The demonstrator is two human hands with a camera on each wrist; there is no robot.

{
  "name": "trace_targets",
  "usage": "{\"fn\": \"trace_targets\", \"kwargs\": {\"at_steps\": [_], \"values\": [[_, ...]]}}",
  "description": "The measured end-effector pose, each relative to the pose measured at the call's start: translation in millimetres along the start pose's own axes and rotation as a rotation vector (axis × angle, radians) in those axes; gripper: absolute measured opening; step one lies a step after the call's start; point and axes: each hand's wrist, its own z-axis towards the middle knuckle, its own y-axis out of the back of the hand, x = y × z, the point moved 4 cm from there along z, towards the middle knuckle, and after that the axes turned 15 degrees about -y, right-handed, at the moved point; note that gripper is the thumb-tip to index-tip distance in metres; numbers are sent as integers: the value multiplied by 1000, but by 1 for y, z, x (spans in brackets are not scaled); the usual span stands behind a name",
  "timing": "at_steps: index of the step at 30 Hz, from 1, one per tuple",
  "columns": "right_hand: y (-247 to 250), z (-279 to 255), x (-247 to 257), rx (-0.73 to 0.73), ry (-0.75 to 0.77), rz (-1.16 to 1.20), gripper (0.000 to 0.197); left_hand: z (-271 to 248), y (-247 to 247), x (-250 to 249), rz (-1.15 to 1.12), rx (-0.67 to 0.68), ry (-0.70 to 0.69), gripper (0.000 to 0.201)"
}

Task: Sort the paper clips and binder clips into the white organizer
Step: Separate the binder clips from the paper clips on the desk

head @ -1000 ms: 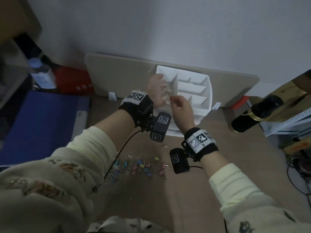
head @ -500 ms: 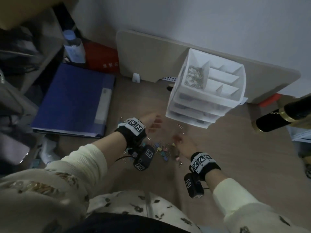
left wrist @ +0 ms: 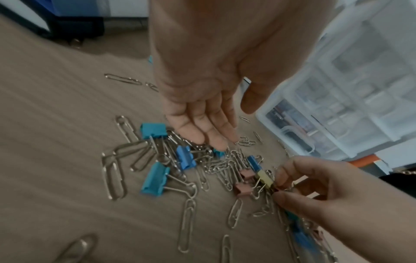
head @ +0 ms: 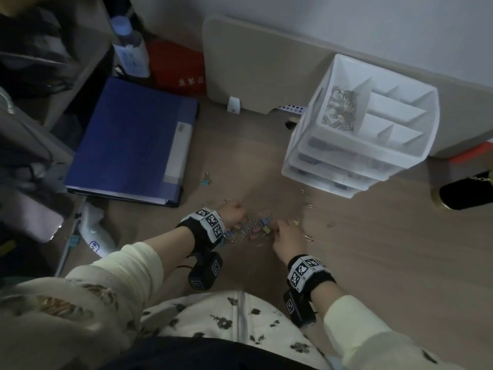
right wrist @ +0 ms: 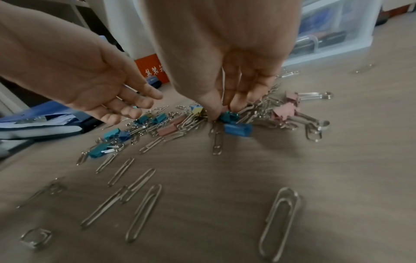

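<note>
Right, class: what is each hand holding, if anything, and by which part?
Left hand: nothing, its fingers straight over the pile. Right hand: fingertips pinch into the pile beside the yellow clip; which clip they grip cannot be told.

You can read white Chinese characters "集装" on the orange box [right wrist: 151, 68] in your right wrist view, a third character cut off by your hand; the head view shows the same print on the red box [head: 178, 67], too blurred to read. The wristbands [head: 210, 224] carry black-and-white square marker codes, and the white bag [head: 96, 233] has a small handwritten mark, maybe "39"
</note>
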Motion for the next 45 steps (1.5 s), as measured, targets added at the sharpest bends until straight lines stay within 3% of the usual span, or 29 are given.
{"fn": "trace_targets", "kwargs": {"at_steps": [5, 10, 13, 16, 23, 31, 45], "values": [[1, -3, 3, -14, 8, 162, 12, 7, -1, 6, 32, -6, -45, 18], [11, 4, 10, -36, -36, 301, 11, 13, 0, 8, 13, -24, -67, 26], [16, 12, 12, -28, -61, 348, 12, 13, 2, 14, -18, -37, -79, 20], [16, 16, 12, -11, -6, 250, 20, 12, 7, 20, -32, -70, -75, 9], [-7, 4, 17, 48, 176, 73, 49, 12, 23, 38, -32, -156, -55, 15], [-7, 6, 21, 23, 219, 28, 19, 14, 20, 43, -27, -137, -50, 16], [28, 22, 0, -74, 80, 234, 18, 12, 22, 35, -78, -150, -76, 17]]}}
